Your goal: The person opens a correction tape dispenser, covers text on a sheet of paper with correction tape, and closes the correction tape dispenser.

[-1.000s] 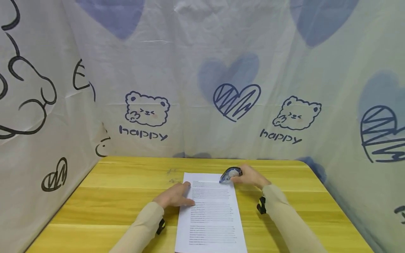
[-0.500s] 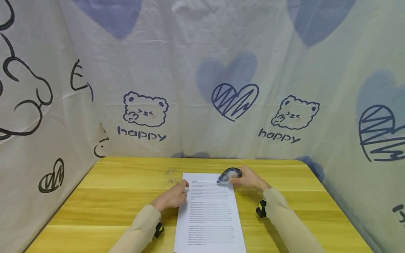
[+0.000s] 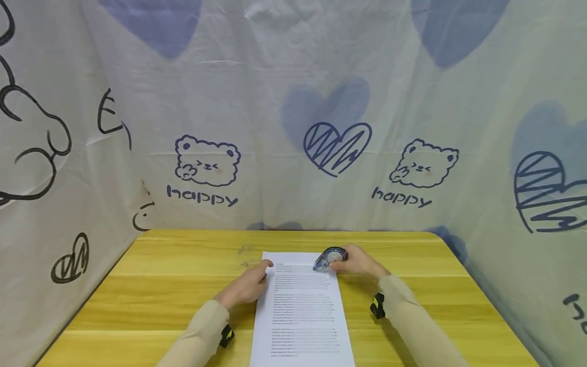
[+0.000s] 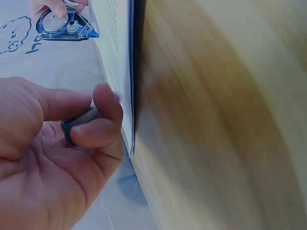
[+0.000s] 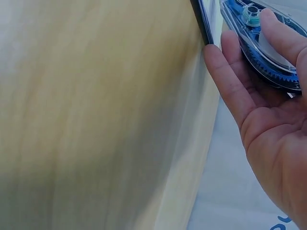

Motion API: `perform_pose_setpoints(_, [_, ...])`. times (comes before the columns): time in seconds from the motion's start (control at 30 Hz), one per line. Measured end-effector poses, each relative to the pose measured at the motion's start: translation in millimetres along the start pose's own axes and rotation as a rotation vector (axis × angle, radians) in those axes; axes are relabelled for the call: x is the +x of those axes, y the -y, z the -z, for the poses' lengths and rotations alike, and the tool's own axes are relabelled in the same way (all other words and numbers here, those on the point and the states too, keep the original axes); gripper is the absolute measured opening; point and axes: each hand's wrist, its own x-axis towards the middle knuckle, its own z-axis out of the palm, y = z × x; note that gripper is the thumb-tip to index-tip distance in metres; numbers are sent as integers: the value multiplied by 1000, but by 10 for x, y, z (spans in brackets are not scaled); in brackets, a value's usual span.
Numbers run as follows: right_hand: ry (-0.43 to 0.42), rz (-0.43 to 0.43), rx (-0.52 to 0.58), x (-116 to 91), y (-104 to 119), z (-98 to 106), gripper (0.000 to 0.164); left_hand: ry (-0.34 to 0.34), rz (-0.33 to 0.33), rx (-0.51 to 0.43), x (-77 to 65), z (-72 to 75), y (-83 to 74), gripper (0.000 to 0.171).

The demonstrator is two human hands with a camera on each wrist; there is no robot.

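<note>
A sheet of printed paper (image 3: 302,316) lies lengthwise in front of me. My right hand (image 3: 359,262) grips a correction tape dispenser (image 3: 331,257), clear blue with a white reel inside. Its pointed tip is at the upper right lines of print. In the right wrist view, the thumb presses the dispenser's side and a fingertip reaches the paper's edge. My left hand (image 3: 245,285) is at the paper's upper left edge with fingers curled. The left wrist view shows a small dark grey piece (image 4: 76,125) pinched between its thumb and fingers; cannot tell what it is.
The paper rests on a thin layer with a dark edge (image 4: 136,72). Beneath is a yellow wood-grain table (image 3: 151,295). A pale curtain (image 3: 275,102) with hearts and bear drawings hangs behind the table and along its sides.
The left hand's thumb and fingers, spread over the paper's left side a second ago, have drawn back and curled at its edge. The right hand and dispenser have shifted slightly toward me.
</note>
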Motion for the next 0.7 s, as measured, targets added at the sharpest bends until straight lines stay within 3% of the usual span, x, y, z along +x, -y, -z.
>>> perform_pose_setpoints(0.1, [3,11,-4,-1,-15,-7,19,-7,-10,-36,-15,1,18,27])
perform_pose_setpoints(0.23, [1,18,6,-25,-27,-11,20,-65,-19,-91,10,-10,31,17])
perform_pose_setpoints(0.33, [1,18,26,-48,-27,-9,22,-115,-34,-67,39,-13,25,12])
perform_pose_setpoints(0.53, [0,-13,111,-43,-52,-18,30,-164,-43,-19,74,2,6,26])
perform_pose_setpoints(0.7, [36,-2,181,-23,-70,-53,32,-169,5,-74,86,1,15,30])
